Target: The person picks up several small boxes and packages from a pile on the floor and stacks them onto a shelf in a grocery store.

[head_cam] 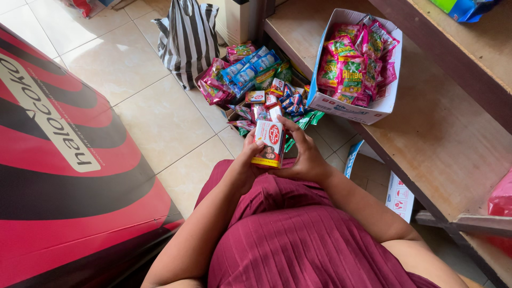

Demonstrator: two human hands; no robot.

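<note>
Now | both hands, L (246, 160) & R (305, 154), clasp small red-white box (269, 143) (upright) | above snack-pkt pile (250, 80)

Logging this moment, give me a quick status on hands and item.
Left hand and right hand both grip small red-and-white box. Held over lap. Nothing between hands and box.
</note>
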